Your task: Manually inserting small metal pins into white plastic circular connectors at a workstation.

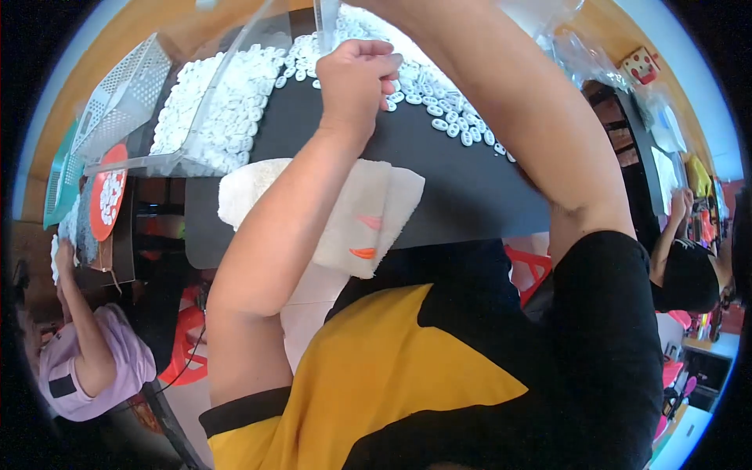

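Note:
My left hand (354, 84) is over the far part of the dark table, its fingers curled together beside a spread of small white oval pieces (440, 124). Whatever lies between its fingertips, if anything, is too small to make out. Many of these ovals seem to have dark markings. My right forearm (501, 78) reaches across the pieces and leaves the picture at the top, so the right hand is out of sight. Under my left forearm, a folded cream cloth (399, 192) with orange and pink marks hangs over the table's near edge.
A clear tray (129, 164) full of white pieces stands at the left, near a white perforated basket (117, 102) and a red dish (100, 205). Plastic bags (583, 59) lie far right. Other people (98, 360) sit on both sides.

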Demonstrator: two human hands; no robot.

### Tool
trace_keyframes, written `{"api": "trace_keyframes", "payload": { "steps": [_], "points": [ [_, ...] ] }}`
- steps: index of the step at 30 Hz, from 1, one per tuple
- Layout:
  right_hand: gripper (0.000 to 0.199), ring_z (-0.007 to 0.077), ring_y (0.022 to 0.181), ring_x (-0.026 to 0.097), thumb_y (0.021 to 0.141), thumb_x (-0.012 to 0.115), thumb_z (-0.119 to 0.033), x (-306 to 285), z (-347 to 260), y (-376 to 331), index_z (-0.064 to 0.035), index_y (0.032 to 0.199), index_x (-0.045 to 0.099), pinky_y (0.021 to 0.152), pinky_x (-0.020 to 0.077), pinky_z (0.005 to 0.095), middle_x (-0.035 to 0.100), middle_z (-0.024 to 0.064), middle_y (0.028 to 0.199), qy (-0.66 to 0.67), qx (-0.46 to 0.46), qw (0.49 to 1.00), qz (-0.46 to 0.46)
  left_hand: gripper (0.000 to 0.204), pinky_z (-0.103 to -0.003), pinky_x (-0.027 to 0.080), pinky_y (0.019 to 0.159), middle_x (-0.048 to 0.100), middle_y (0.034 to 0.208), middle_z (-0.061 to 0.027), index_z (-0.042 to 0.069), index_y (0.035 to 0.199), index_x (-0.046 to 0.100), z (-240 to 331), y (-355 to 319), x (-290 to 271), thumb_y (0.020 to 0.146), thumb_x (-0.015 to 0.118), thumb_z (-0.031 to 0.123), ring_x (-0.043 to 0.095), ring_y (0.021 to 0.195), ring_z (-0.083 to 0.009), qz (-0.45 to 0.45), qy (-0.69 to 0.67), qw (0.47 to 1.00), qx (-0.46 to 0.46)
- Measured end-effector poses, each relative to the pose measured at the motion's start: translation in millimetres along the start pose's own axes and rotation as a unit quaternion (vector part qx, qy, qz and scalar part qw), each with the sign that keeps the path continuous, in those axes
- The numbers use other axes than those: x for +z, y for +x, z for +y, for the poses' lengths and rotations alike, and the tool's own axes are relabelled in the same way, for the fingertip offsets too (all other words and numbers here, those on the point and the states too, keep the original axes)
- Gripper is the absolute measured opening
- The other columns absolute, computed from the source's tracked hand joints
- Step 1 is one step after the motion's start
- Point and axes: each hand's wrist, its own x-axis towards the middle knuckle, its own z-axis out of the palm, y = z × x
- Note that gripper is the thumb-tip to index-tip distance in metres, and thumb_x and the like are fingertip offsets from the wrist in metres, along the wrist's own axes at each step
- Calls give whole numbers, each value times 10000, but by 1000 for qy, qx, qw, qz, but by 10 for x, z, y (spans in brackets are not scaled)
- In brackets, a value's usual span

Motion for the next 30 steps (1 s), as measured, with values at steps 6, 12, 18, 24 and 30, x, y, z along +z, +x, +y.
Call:
{"api": "trace_keyframes", "payload": {
  "steps": [6, 12, 18, 24, 30],
  "points": [
    [171, 180, 637, 575, 840, 632, -170, -696, 574, -509, -41, 950, 654, 630, 485, 289, 641, 72, 735, -243, 33, 969, 4, 145, -211, 384, 374, 621, 685, -86, -37, 901, 629, -13, 3, -79, 766, 671, -7, 546, 503, -99, 21, -27, 999, -35],
    [132, 239, 764, 622, 779, 657, -162, -956, 1116, -1482, -144, 908, 679, 678, 488, 356, 626, 64, 814, -508, -2, 861, -27, 121, -217, 388, 369, 620, 678, -88, -41, 893, 633, -36, 8, -69, 783, 668, -5, 548, 488, -104, 16, -26, 999, -43],
    [161, 270, 801, 597, 739, 677, -110, -1093, 1166, -1682, -165, 890, 669, 703, 476, 389, 573, 56, 819, -548, -95, 829, -53, 127, -228, 392, 376, 619, 680, -95, -52, 908, 634, -29, 2, -37, 795, 655, 2, 553, 495, -112, 19, -10, 998, -57],
    [152, 273, 820, 588, 733, 691, -121, -1072, 1186, -1719, -162, 877, 667, 744, 465, 398, 569, 56, 808, -528, -111, 841, -43, 135, -233, 395, 382, 619, 682, -95, -62, 917, 629, -23, -1, -45, 802, 650, 5, 554, 497, -119, 8, -9, 998, -56],
    [151, 234, 874, 585, 747, 703, -167, -804, 1327, -1562, -205, 891, 684, 754, 445, 397, 577, 32, 842, -573, -129, 806, -69, 130, -238, 403, 389, 622, 685, -96, -59, 912, 634, -29, -11, -30, 804, 655, 11, 553, 499, -121, 0, -5, 998, -65]
  ]
}}
